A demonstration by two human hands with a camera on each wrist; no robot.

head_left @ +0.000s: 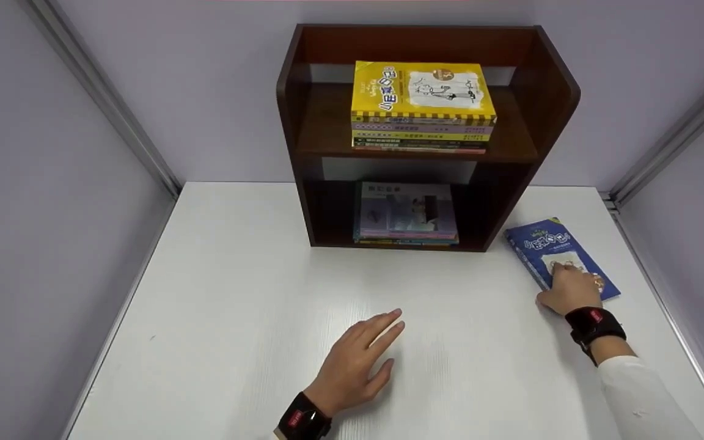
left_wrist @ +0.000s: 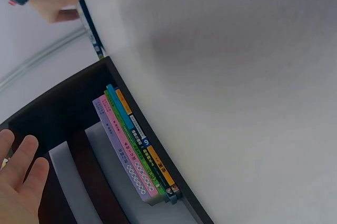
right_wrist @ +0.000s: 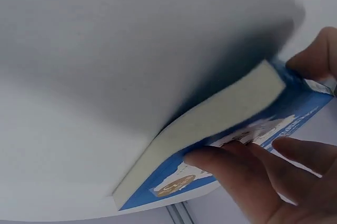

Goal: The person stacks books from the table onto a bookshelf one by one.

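Lying flat on the white table (head_left: 236, 269) at the right of the head view, just right of the dark wooden shelf (head_left: 550, 91), the blue book (head_left: 541, 241) is a thick paperback. The right hand (head_left: 572, 288) grips its near end, fingers over the cover and thumb at the edge; the wrist view shows one side lifted. Judged stiff enough, moderately light, glossy and possibly slippery; best held across spine or fore-edge. The left hand (head_left: 358, 360) rests flat and relaxed at lower centre, holding nothing.

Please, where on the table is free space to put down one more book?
The table is bare left of the shelf and in front of it, around the left hand. The right side is crowded: the right hand grips the blue book.
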